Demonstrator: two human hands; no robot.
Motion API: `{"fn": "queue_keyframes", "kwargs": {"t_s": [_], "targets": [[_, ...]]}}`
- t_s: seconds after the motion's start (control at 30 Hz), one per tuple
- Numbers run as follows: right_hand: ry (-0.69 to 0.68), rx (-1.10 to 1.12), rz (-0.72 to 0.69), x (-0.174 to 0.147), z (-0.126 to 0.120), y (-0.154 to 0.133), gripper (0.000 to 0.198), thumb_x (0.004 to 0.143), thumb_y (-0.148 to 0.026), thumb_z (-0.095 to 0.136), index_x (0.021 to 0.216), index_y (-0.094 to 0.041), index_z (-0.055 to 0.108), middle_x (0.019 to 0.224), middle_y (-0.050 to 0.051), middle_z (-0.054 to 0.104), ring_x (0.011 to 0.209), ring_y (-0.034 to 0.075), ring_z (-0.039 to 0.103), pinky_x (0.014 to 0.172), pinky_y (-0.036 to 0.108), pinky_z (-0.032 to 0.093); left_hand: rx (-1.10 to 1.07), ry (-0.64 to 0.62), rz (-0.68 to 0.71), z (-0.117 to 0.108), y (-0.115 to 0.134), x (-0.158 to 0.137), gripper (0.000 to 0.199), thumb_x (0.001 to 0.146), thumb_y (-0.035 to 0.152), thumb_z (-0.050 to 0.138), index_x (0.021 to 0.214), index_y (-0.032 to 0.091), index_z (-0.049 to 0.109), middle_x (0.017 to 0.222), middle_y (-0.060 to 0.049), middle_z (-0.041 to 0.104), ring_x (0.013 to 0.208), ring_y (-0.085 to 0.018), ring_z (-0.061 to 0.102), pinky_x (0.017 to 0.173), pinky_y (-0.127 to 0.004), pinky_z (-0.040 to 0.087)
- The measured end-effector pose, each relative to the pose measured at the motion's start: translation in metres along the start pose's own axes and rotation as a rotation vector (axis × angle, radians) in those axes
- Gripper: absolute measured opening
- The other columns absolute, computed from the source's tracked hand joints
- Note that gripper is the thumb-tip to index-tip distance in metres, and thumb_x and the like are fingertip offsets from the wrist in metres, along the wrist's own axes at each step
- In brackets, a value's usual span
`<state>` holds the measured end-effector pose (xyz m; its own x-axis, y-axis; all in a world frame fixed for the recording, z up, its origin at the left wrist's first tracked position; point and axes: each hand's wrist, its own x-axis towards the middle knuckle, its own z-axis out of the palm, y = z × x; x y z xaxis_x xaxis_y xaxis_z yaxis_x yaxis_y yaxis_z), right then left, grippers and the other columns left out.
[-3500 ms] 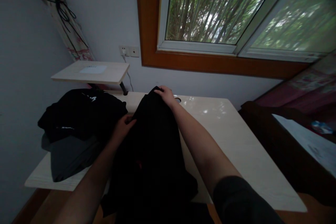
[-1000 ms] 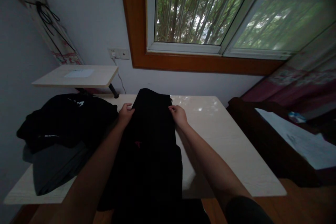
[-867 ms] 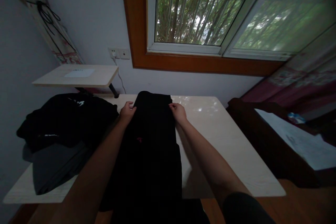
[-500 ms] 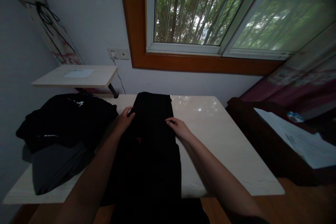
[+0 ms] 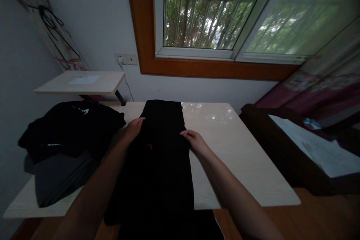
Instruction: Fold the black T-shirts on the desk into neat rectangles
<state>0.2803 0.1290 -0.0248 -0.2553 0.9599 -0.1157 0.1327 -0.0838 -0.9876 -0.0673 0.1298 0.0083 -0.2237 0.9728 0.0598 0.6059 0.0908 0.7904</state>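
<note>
Here at the black garment [image 5: 163, 168], the left hand [image 5: 133, 130] is at its left edge, thumb tip reaching onto the cloth, the other fingers partly lost in shadow. Across from it, the right hand [image 5: 197, 143] has thumb and forefinger drawn close together, tips right on the right edge; whether either hand is actually pinching the fabric, I can't tell.

The garment lies lengthwise on the pale table [image 5: 239, 157], far end close to the back edge, a small red mark [image 5: 150, 146] showing, its near end merging into darkness. Over on the left sits a heap of black clothing [image 5: 70, 131] with white print, grey cloth [image 5: 64, 180] under it. Behind that stands a raised shelf [image 5: 108, 81] bearing a sheet of paper [image 5: 84, 80].

Farther out, it's a dim room: wall sockets [image 5: 126, 59], a window [image 5: 210, 15] in a brown wooden frame full of greenery, a tied curtain [image 5: 53, 39] at left, a pinkish curtain [image 5: 332, 78] at right above dark brown furniture [image 5: 275, 144], and wooden floor [image 5: 329, 210] below.
</note>
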Motion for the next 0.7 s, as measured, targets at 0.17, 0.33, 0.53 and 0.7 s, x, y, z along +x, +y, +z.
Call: {"fn": "queue_keyframes", "kwargs": {"t_s": [0.17,0.33,0.53,0.7], "targets": [[0.086,0.052,-0.038,0.028,-0.001,-0.016,0.032,0.071,-0.045,0.068,0.088,-0.018,0.074,0.086,0.004,0.072,0.079,0.019,0.062,0.074,0.030,0.047,-0.060,0.041,0.006,0.010,0.001,0.028,0.040,0.093,0.028,0.046,0.121,0.018,0.073,0.132,-0.007,0.070,0.130,-0.024,0.060,0.118,-0.039,0.039],[0.120,-0.012,-0.073,0.056,-0.001,-0.040,0.034,0.076,-0.046,0.064,0.096,-0.020,0.074,0.090,0.004,0.073,0.082,0.020,0.064,0.077,0.033,0.049,-0.151,0.061,-0.009,0.018,0.002,0.055,0.043,0.092,0.026,0.046,0.126,0.015,0.069,0.136,-0.010,0.067,0.134,-0.024,0.057,0.120,-0.040,0.037],[0.086,-0.062,-0.063,0.056,-0.002,-0.046,0.031,0.074,-0.036,0.066,0.101,-0.022,0.070,0.087,0.001,0.069,0.079,0.017,0.061,0.075,0.030,0.049,-0.267,0.015,-0.023,0.018,-0.006,0.051,0.046,0.091,0.036,0.050,0.129,0.017,0.067,0.138,-0.010,0.066,0.132,-0.024,0.058,0.117,-0.040,0.040],[-0.093,-0.025,0.053,0.025,-0.001,-0.042,0.041,0.076,-0.040,0.069,0.112,-0.023,0.063,0.080,-0.003,0.061,0.060,0.011,0.050,0.055,0.023,0.039,-0.318,-0.064,-0.028,0.007,-0.010,0.028,0.053,0.089,0.042,0.055,0.135,0.017,0.062,0.140,-0.012,0.064,0.127,-0.026,0.062,0.111,-0.042,0.047]]}}
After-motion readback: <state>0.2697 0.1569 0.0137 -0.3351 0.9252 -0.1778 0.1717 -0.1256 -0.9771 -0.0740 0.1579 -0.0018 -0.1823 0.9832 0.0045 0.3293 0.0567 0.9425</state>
